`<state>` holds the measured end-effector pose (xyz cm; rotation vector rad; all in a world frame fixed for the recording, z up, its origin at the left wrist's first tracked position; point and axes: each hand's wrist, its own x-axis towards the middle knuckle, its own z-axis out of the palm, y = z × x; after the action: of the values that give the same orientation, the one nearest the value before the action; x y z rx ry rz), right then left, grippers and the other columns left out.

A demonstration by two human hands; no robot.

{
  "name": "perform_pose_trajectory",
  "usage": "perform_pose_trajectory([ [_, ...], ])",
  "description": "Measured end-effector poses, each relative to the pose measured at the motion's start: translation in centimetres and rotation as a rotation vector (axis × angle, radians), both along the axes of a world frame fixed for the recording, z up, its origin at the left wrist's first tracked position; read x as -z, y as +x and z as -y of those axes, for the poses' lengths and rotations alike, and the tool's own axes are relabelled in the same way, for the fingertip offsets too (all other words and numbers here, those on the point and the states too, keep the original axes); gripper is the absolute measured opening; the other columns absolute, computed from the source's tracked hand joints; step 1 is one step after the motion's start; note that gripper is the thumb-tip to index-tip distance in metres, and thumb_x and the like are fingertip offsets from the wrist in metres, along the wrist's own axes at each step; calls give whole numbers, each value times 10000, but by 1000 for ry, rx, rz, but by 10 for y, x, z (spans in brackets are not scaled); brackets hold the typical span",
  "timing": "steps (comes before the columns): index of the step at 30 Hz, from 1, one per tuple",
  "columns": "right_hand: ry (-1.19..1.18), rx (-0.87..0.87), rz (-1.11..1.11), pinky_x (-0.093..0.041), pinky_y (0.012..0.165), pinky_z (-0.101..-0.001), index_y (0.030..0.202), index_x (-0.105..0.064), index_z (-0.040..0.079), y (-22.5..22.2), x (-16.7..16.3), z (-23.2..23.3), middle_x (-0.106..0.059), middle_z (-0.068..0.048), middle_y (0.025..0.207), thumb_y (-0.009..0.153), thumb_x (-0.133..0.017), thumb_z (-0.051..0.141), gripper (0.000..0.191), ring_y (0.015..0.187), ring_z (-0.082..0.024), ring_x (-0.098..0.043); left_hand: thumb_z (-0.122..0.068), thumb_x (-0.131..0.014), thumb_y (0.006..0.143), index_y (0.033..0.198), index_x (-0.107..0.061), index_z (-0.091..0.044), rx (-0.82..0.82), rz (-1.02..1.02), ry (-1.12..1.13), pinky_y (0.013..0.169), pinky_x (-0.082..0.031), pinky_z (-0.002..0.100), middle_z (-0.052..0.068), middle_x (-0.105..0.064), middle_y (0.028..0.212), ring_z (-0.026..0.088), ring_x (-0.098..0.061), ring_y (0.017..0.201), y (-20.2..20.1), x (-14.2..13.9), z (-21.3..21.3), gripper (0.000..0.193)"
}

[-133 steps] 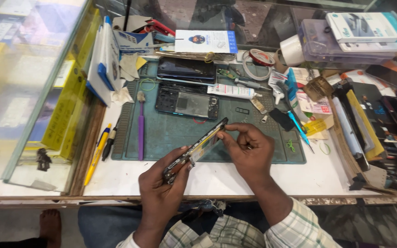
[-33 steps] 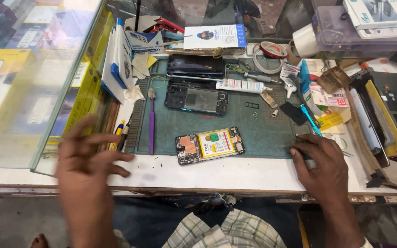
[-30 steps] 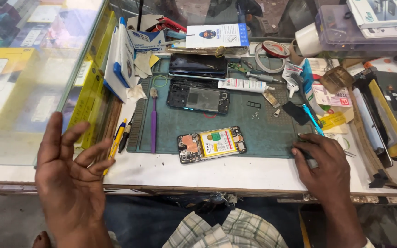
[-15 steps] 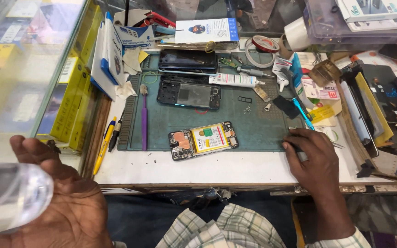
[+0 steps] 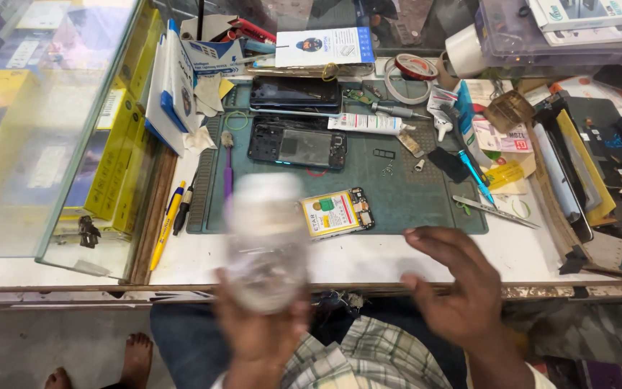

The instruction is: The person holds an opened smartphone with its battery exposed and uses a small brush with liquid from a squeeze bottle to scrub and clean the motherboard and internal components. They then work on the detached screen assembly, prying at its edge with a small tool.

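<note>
Just beyond the clear bottle (image 5: 266,245) gripped in our left hand (image 5: 260,338), the opened phone (image 5: 336,212) risks spills; our right hand (image 5: 462,288) hovers open.

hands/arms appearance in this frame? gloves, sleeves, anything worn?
Both hands are bare: no gloves on the left hand or the right hand, and no rings or watch can be made out, though both are motion-blurred. No sleeve shows on the wrists or forearms in view. A plaid shirt in green, white and grey shows at the bottom between the arms.

Green work mat (image 5: 412,198), opened phone (image 5: 336,212), purple brush (image 5: 228,176), yellow pen (image 5: 161,229)
</note>
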<state>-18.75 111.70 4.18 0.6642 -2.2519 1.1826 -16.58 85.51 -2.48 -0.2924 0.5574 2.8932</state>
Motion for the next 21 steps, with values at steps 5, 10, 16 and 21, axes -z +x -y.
perform_pose_trajectory([
  [5,-331,-190,105,-522,1151,-502,1650,35,208,19,6,13,-502,-280,1519,756,-861,498,1299,1370,-386,-585,-583,-457,1015,1405,-508,-63,293,-112,-158,399,-489,282,134,-685,950,168,-635,609,0,-6,-69,652],
  [10,-386,-96,161,-618,1023,-461,1665,157,264,24,7,1,-585,-260,1376,773,-906,421,1396,1176,-330,-708,-547,-516,1014,1348,-552,-34,552,-284,-585,472,-535,271,117,-711,935,152,-693,680,-11,-24,-57,613],
  [16,-142,172,64,-550,1071,-444,1688,107,237,11,5,-25,-652,-204,1261,675,-893,258,1424,1201,-307,-684,-372,-880,764,1231,-669,-91,-45,-511,-1659,650,-594,331,71,-714,951,209,-726,778,-40,-48,-3,584],
  [21,-40,248,50,-586,1096,-438,1684,-16,117,-7,6,-41,-540,-268,1422,753,-918,71,1297,1297,-309,-616,-409,-922,627,1357,-575,-10,-285,-537,-2098,895,-445,501,180,-582,1218,373,-539,1077,-64,-50,33,902],
])
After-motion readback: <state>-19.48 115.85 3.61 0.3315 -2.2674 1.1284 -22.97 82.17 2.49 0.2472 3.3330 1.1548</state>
